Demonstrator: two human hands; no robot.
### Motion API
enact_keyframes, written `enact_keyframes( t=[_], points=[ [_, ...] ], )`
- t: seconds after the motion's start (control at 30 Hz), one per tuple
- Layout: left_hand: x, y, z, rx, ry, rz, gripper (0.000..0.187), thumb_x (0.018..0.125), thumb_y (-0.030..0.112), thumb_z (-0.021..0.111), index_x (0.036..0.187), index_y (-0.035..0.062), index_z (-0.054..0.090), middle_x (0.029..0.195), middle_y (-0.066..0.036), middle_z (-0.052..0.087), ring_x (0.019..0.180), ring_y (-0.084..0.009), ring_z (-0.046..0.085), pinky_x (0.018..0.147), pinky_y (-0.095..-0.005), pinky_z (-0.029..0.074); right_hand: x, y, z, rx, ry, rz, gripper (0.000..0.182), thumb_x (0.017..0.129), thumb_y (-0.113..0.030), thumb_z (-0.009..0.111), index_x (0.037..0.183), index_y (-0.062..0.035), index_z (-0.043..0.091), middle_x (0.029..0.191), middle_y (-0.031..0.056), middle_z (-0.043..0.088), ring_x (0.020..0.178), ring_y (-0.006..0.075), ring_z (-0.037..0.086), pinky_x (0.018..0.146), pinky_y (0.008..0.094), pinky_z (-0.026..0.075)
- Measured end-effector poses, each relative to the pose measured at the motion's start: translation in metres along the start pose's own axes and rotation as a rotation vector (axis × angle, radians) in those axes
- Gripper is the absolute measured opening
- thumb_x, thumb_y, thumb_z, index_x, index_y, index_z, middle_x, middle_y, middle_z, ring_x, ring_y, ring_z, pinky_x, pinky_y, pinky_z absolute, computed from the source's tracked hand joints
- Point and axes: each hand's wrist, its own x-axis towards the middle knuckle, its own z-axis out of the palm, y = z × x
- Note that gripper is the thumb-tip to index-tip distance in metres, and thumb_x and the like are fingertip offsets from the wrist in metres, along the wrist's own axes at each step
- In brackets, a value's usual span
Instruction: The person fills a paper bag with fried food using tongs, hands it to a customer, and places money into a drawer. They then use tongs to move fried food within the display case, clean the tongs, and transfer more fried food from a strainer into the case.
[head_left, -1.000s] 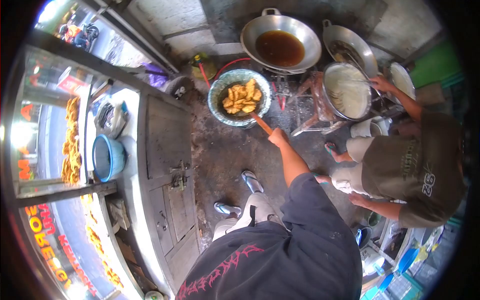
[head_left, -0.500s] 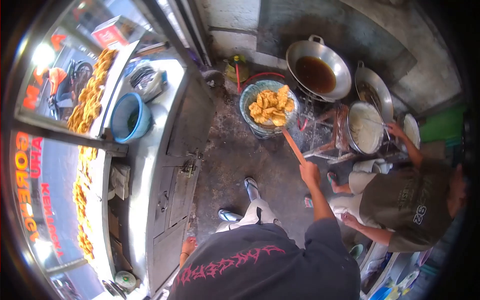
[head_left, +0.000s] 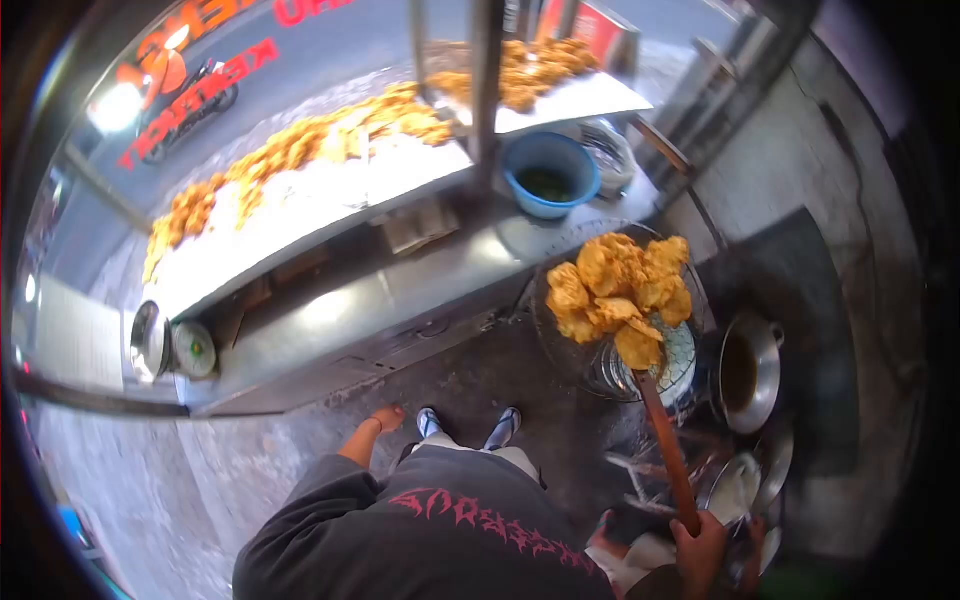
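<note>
My right hand (head_left: 700, 548) grips the wooden handle of a large wire skimmer (head_left: 668, 455). Golden fried fritters (head_left: 620, 290) are heaped in its mesh, which is held up over the floor beside the counter's right end. Below the mesh, partly hidden, is a round basin (head_left: 680, 362). My left hand (head_left: 388, 418) hangs low in front of the counter, fingers apart and holding nothing. A blue bucket (head_left: 552, 175) with dark green contents stands on the metal counter (head_left: 340, 310), just beyond the fritters.
Behind glass, piles of fried food (head_left: 300, 150) line the white display shelf (head_left: 290, 225). To the right are a wok (head_left: 762, 385) of dark oil and a pot of pale batter (head_left: 738, 485). A co-worker's hand (head_left: 752, 555) shows near the batter. A scale (head_left: 193, 350) stands left.
My view has turned left toward the counter. The skimmer with the fritters has been lifted away from the basin and swung toward the display side, still in my right hand.
</note>
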Motion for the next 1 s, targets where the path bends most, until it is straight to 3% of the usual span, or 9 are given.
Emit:
enact_keyframes(
  t=[0.07,0.33,0.4,0.57,0.7,0.77,0.87,0.93,1.0],
  points=[
    [-0.014,-0.005,-0.004,-0.11,0.005,-0.022,0.038,0.092,0.03,0.053,0.113,0.005,0.072,0.111,-0.025,0.073,0.108,-0.0434,0.069,0.088,-0.05,0.053,-0.002,-0.029,-0.002,0.01,0.04,-0.163,0.024,0.076,-0.012,0.082,0.088,0.005,0.069,0.066,0.0128,0.065,0.062,0.0153,0.058,0.06,0.0376,0.047],
    [-0.012,-0.118,0.02,-0.225,0.2,0.031,0.035,0.092,0.022,0.052,0.105,-0.0023,0.073,0.108,-0.027,0.072,0.105,-0.0469,0.068,0.09,-0.0516,0.055,0.048,-0.202,0.072,0.306,-0.392,-0.53,0.029,0.081,-0.019,0.084,0.096,0.0025,0.071,0.07,0.0073,0.065,0.066,0.0142,0.062,0.062,0.0345,0.049],
    [-0.029,-0.158,0.024,0.22,0.178,0.196,0.031,0.09,0.019,0.055,0.1,-0.0021,0.075,0.106,-0.027,0.073,0.103,-0.0455,0.069,0.089,-0.0509,0.056,0.038,-0.279,0.093,0.251,-0.472,-0.823,0.027,0.086,-0.019,0.081,0.1,0.0013,0.071,0.071,0.0031,0.064,0.067,0.0116,0.061,0.061,0.032,0.048],
    [-0.091,-0.247,0.067,0.126,0.187,0.078,0.025,0.084,0.018,0.06,0.088,0.0006,0.077,0.097,-0.022,0.075,0.092,-0.0408,0.073,0.08,-0.0489,0.059,0.002,-0.428,0.167,0.454,-1.044,-0.752,0.043,0.097,-0.013,0.072,0.137,-0.0043,0.061,0.065,-0.0042,0.054,0.049,0.003,0.044,0.043,0.0223,0.033],
    [-0.159,-0.276,0.117,-1.018,0.335,-0.46,0.023,0.093,0.019,0.055,0.092,0.004,0.072,0.089,-0.013,0.076,0.071,-0.0277,0.074,0.058,-0.0411,0.057,-0.025,-0.507,0.224,0.503,-1.342,-0.73,0.054,0.102,-0.018,0.066,0.152,-0.0083,0.051,0.063,-0.0051,0.048,0.043,0.0034,0.039,0.037,0.0222,0.029],
    [-0.185,-0.28,0.14,-1.156,0.381,-0.57,0.02,0.097,0.02,0.055,0.101,0.0069,0.07,0.093,-0.011,0.076,0.074,-0.0248,0.074,0.056,-0.0401,0.057,-0.043,-0.542,0.234,0.524,-1.414,-0.724,0.05,0.104,-0.021,0.063,0.151,-0.0092,0.052,0.062,-0.0055,0.045,0.043,0.0033,0.037,0.036,0.0216,0.028],
    [-0.21,-0.272,0.163,-0.86,0.289,-0.448,0.021,0.098,0.022,0.055,0.107,0.0084,0.068,0.094,-0.009,0.074,0.078,-0.0247,0.073,0.06,-0.0436,0.058,-0.056,-0.583,0.244,0.543,-1.542,-0.649,0.046,0.106,-0.025,0.059,0.15,-0.011,0.052,0.061,-0.0061,0.04,0.043,0.0029,0.034,0.036,0.0207,0.028],
    [-0.229,-0.268,0.183,-0.205,0.251,-0.007,0.022,0.099,0.024,0.055,0.111,0.0094,0.067,0.094,-0.007,0.073,0.08,-0.0246,0.073,0.063,-0.0458,0.058,-0.06,-0.606,0.254,0.56,-1.616,-0.595,0.043,0.108,-0.029,0.056,0.148,-0.0136,0.051,0.061,-0.0065,0.036,0.043,0.0023,0.03,0.036,0.0196,0.026],
    [-0.217,-0.253,0.19,-0.526,0.198,-0.231,0.022,0.099,0.024,0.055,0.111,0.009,0.067,0.094,-0.007,0.073,0.079,-0.0239,0.072,0.061,-0.0444,0.058,-0.064,-0.621,0.269,0.587,-1.658,-0.55,0.044,0.108,-0.032,0.054,0.149,-0.0148,0.05,0.061,-0.0066,0.035,0.043,0.0022,0.03,0.035,0.0192,0.026]
  ],
)
